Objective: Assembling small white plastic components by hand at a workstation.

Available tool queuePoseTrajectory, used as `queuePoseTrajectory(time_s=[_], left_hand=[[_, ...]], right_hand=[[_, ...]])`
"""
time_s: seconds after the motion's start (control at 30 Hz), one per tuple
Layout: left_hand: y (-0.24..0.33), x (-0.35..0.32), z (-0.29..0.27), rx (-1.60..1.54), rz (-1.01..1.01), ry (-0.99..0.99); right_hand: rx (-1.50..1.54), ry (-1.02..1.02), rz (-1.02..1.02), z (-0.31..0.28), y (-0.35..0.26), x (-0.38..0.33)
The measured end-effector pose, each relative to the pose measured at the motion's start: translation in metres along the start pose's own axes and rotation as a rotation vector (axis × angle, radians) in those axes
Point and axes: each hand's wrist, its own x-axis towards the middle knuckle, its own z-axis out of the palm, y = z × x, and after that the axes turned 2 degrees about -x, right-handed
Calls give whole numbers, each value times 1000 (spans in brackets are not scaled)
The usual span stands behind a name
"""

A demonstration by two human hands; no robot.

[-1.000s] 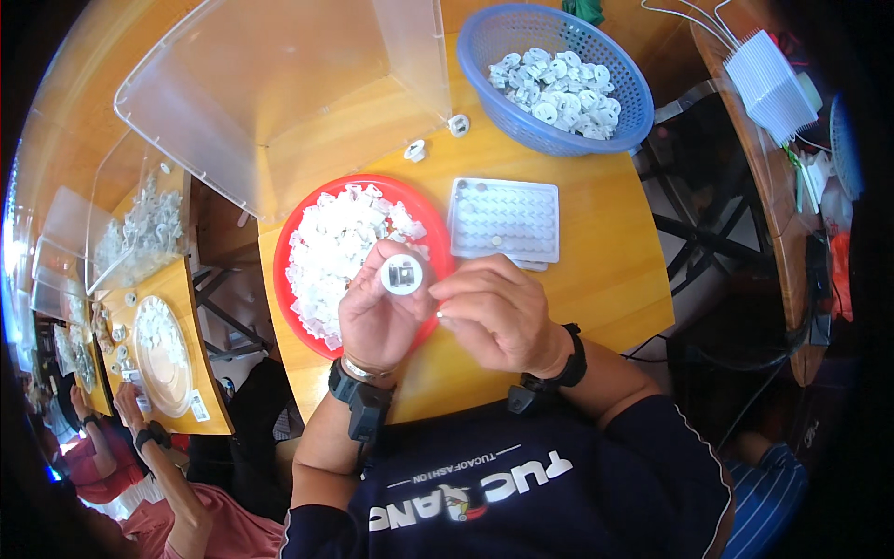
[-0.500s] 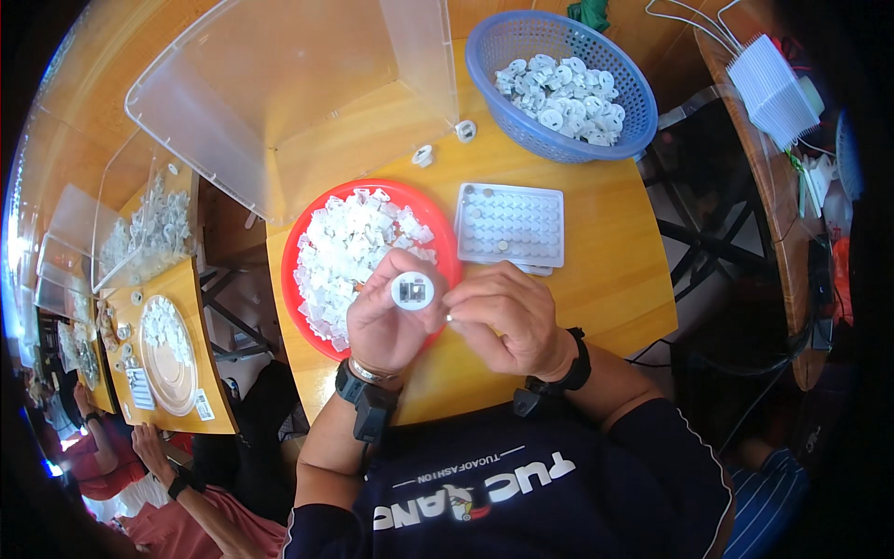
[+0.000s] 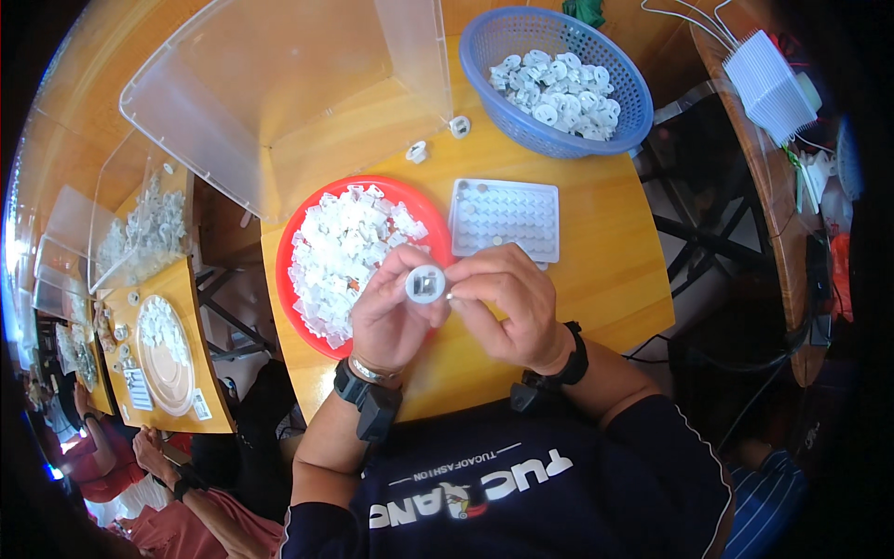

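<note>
You hold a small round white part (image 3: 426, 282) right at the middle of the frame, pinched between both hands above the near edge of the yellow table (image 3: 605, 279). Your left hand (image 3: 396, 312) wraps it from the lower left, fingers curled close around its rim; your right hand (image 3: 507, 303) meets it from the right, thumb and forefinger closed narrowly on its side. The part's flat round face looks up at the camera, so its short axis points toward you and its rim lies between the two sets of fingertips. Both hands touch it, and neither is clearly nearer. Just up and left of your left hand sits the red plate (image 3: 300, 244) heaped with small white pieces, its rim touching or nearly under your knuckles. Just above your right hand lies the white grid tray (image 3: 506, 219), its long side running left to right, with a few cells filled. Farther toward the upper right stands the blue basket (image 3: 503, 47) of round white parts, well apart from both hands. A clear plastic screen (image 3: 279, 84) rises at the upper left.
</note>
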Motion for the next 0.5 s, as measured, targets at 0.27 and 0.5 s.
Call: queuePoseTrajectory(time_s=[0.27,0.5], left_hand=[[-2,0,3,13,-16,3],[-5,1,4,-34,24,98]], right_hand=[[-22,29,47,0,4,1],[-2,28,52,1,6,1]])
